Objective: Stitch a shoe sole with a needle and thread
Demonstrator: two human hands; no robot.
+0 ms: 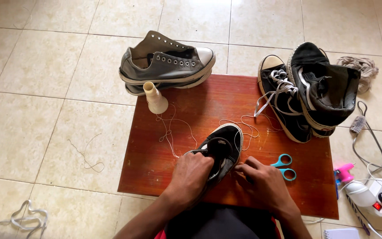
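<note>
Black canvas is bunching under the left hand (194, 175), which is clenching the black shoe (221, 148) at the near edge of the red wooden board (186, 146). Beside it, the right hand (264, 181) is pinching thin thread (244, 126), its grip partly hidden, touching the blue scissors (284, 166).

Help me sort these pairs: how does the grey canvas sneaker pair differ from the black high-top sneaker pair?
The grey canvas sneaker pair has empty eyelets, no laces; the black high-top sneaker pair has white laces, loose. The grey pair is low-cut and stacked at the red-brown wooden board's far left corner; the black pair is taller, overlapping at its far right. Both have white rubber toe caps.
</note>
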